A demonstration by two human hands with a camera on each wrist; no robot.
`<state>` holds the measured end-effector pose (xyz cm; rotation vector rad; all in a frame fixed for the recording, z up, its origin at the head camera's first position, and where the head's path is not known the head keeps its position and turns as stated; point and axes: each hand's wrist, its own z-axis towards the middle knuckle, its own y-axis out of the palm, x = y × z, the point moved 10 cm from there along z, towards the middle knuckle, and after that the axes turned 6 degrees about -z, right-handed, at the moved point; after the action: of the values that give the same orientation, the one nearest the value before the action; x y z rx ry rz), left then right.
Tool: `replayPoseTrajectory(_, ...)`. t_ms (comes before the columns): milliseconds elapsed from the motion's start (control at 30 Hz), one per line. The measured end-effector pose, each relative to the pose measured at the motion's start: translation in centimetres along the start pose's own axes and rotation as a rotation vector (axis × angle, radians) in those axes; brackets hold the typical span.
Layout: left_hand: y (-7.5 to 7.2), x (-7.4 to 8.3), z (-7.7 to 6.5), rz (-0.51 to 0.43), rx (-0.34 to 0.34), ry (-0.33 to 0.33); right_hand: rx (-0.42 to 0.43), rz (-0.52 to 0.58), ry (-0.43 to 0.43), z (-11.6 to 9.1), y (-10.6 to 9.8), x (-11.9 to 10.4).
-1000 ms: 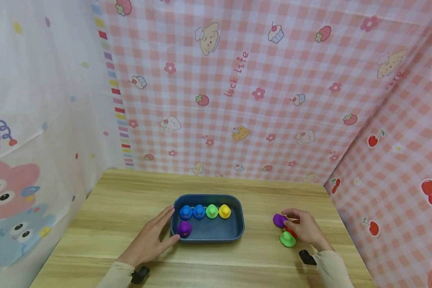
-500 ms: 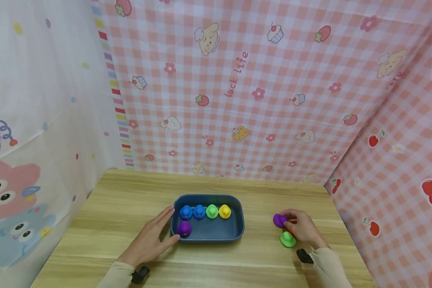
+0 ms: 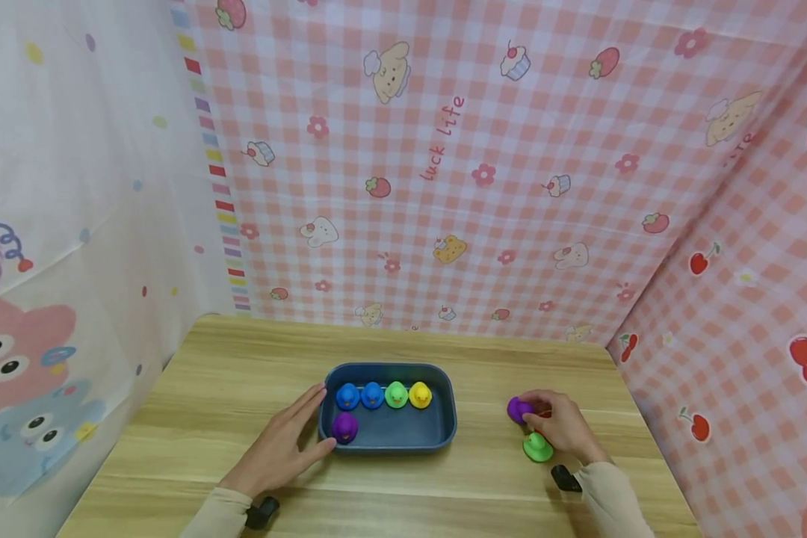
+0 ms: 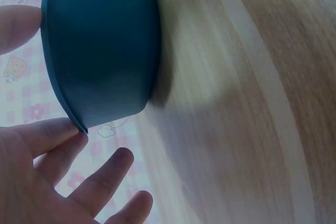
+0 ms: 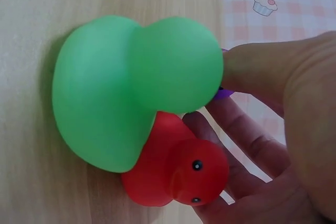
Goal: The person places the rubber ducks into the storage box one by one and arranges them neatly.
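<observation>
At the table's right side, my right hand (image 3: 565, 426) pinches a purple toy duck (image 3: 518, 409) between thumb and fingers. In the right wrist view, a green duck (image 5: 100, 93) covers most of the purple one. A red duck (image 5: 199, 174) sits beside the green one, close under the fingers. My left hand (image 3: 279, 441) lies at the left end of a dark blue tray (image 3: 388, 450), its straight fingers and thumb touching the rim. Inside the tray, two blue ducks, a green duck (image 3: 396, 395) and a yellow duck (image 3: 420, 395) form a back row. Another purple duck (image 3: 344, 427) sits front left.
The wooden table (image 3: 255, 351) ends at a pink checked cloth (image 3: 444, 187) behind it. Cloth also hangs along the left and right sides. Dark wrist cameras sit under both sleeves.
My right hand has shifted slightly left, and the purple duck in its fingers has moved slightly left and up in the view. The left hand and tray stay still.
</observation>
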<state>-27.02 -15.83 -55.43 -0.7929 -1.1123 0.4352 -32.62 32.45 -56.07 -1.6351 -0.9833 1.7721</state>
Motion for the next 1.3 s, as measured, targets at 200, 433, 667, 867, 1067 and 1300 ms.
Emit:
replayPoseTrajectory(200, 0.1, 0.0, 0.1, -0.001, -0.003, -0.004, -0.003, -0.025, -0.014, 0.0, 0.0, 0.0)
replayPoseTrajectory(433, 0.2, -0.1, 0.1, -0.005, -0.004, -0.004, -0.007, -0.041, -0.021, 0.1, -0.1, -0.4)
replayPoseTrajectory(667, 0.3, -0.1, 0.1, -0.004, -0.003, 0.004, 0.033, -0.022, -0.012, 0.0, -0.7, -0.7)
replayPoseTrajectory(867, 0.1, -0.1, 0.0, -0.001, 0.004, 0.01, 0.064, 0.036, -0.048, -0.1, -1.4, -1.9)
replayPoseTrajectory(1067, 0.1, -0.1, 0.1, 0.001, -0.002, 0.001, 0.098, 0.096, -0.119, -0.2, -2.0, -4.3)
replayPoseTrajectory(1300, 0.1, -0.1, 0.1, -0.002, -0.007, -0.005, 0.065, 0.171, -0.143, 0.0, -1.7, -7.2)
